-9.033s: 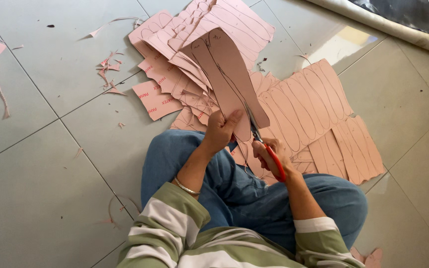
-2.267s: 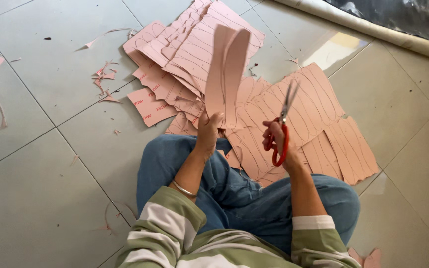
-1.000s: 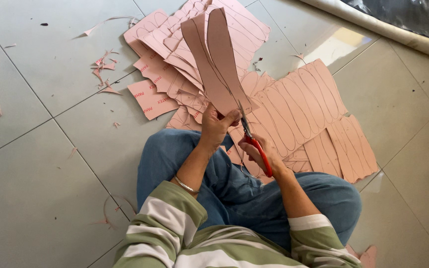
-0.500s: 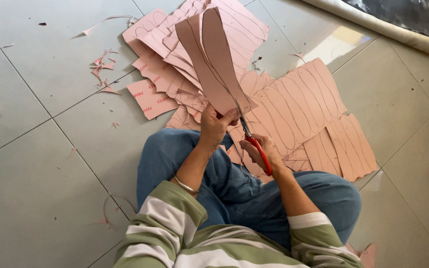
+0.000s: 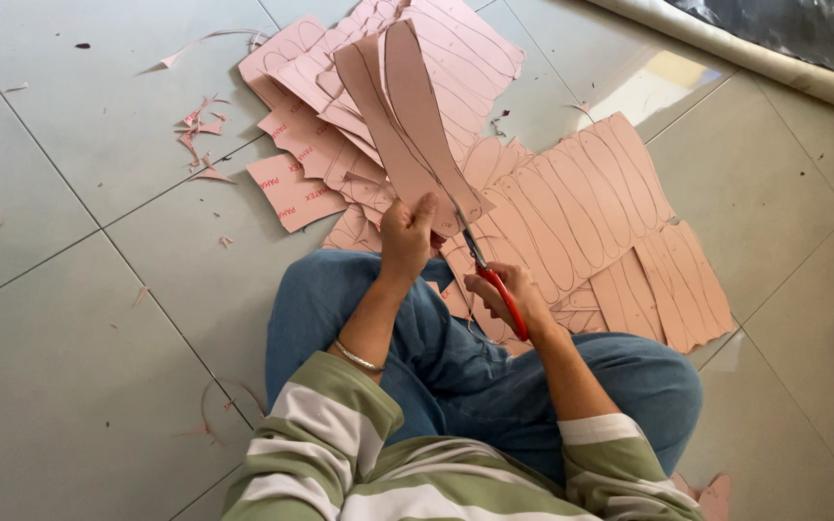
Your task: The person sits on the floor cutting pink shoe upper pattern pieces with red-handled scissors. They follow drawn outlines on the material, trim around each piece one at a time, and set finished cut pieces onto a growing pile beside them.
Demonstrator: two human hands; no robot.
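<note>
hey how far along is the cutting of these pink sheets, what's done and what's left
Done: thin pink offcuts lie scattered on the tiled floor, so some cutting has happened. In hand: the left hand holds a long pink piece upright while the right hand works red-handled scissors along its edge. Left: the marked sheets on the floor, with many outlined shapes uncut.

Person in a long-sleeved top with green, white and grey stripes, blue jeans, and a thin silver bangle (image 5: 357,358) on the left wrist, forearms bare
</note>
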